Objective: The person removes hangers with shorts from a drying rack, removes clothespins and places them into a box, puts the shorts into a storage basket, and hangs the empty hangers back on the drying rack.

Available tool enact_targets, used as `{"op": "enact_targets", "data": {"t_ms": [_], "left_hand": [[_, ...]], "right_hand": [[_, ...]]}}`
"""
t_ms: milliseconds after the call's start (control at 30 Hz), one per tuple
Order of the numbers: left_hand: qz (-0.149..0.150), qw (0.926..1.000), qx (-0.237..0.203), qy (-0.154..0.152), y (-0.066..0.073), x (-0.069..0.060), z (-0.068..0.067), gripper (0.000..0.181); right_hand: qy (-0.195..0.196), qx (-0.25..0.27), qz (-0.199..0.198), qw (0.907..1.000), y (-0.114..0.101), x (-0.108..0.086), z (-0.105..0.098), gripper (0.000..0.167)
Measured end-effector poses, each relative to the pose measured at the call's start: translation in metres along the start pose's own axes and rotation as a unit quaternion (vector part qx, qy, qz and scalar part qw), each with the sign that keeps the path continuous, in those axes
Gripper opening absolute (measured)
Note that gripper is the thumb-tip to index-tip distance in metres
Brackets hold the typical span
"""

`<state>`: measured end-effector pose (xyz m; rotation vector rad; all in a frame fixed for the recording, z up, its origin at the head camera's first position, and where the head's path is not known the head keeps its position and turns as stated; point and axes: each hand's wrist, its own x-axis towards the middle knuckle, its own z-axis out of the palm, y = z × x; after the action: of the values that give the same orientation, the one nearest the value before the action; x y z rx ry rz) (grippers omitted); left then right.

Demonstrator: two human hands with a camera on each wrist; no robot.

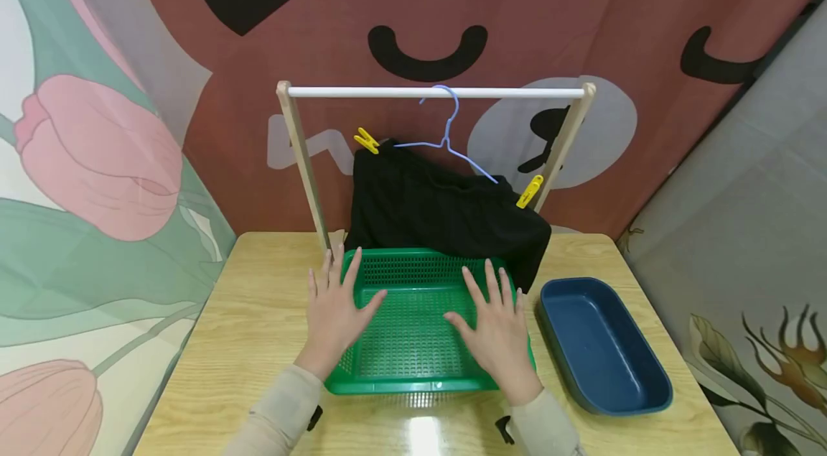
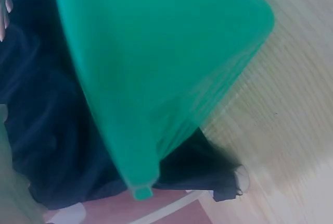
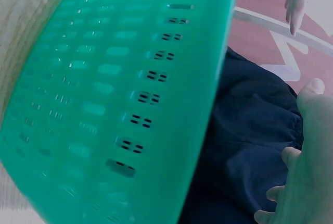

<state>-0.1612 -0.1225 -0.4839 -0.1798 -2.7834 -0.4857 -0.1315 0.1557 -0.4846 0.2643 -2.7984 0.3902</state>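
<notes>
Both hands hover with fingers spread, backs upward, over a green plastic basket point(image 1: 413, 385). My left hand point(image 1: 334, 319) is above its left rim and my right hand point(image 1: 500, 334) above its right side; neither grips anything, and contact with the rim cannot be told. Nothing is seen inside the basket. Behind it, black shorts point(image 1: 446, 208) hang from a blue hanger point(image 1: 446, 143), slanting lower to the right. One yellow clothespin point(image 1: 366, 141) sits at the waistband's left end, another yellow clothespin point(image 1: 530, 192) at its right. The basket hides part of the shorts' lower edge.
The hanger hooks over the white bar point(image 1: 362, 92) of a wooden-legged rack. A dark blue tub point(image 1: 604, 348) stands right of the basket on the wooden table point(image 1: 239, 341). A printed curtain point(image 1: 413, 3) hangs behind the rack.
</notes>
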Motion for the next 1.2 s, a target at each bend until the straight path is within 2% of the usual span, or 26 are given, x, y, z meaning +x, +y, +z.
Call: {"op": "enact_targets", "data": {"t_ms": [167, 333, 467, 767, 1000, 1200], "left_hand": [[-0.006, 0.9993, -0.034, 0.015, -0.007, 0.005, -0.001, 0.088], [-0.006, 0.9972, -0.068, 0.03, -0.01, 0.018, -0.005, 0.094], [-0.011, 0.993, -0.109, 0.046, -0.014, 0.028, -0.008, 0.092], [-0.043, 0.9731, -0.208, 0.09, -0.026, 0.049, -0.022, 0.084], [-0.082, 0.9616, -0.241, 0.103, -0.039, 0.064, -0.018, 0.08], [-0.093, 0.9526, -0.265, 0.116, -0.043, 0.075, -0.025, 0.081]], "right_hand": [[-0.007, 0.001, -0.001, 1.0, -0.001, -0.002, 0.001, 0.083], [-0.007, 0.006, 0.001, 1.0, 0.001, -0.001, 0.001, 0.083], [-0.011, 0.011, 0.001, 0.9999, 0.002, -0.001, -0.001, 0.084], [-0.005, 0.015, -0.001, 0.9999, 0.002, -0.004, -0.001, 0.083], [-0.016, 0.011, 0.002, 0.9998, 0.002, -0.008, -0.004, 0.083], [-0.02, 0.011, 0.002, 0.9997, 0.002, -0.01, -0.003, 0.082]]}}
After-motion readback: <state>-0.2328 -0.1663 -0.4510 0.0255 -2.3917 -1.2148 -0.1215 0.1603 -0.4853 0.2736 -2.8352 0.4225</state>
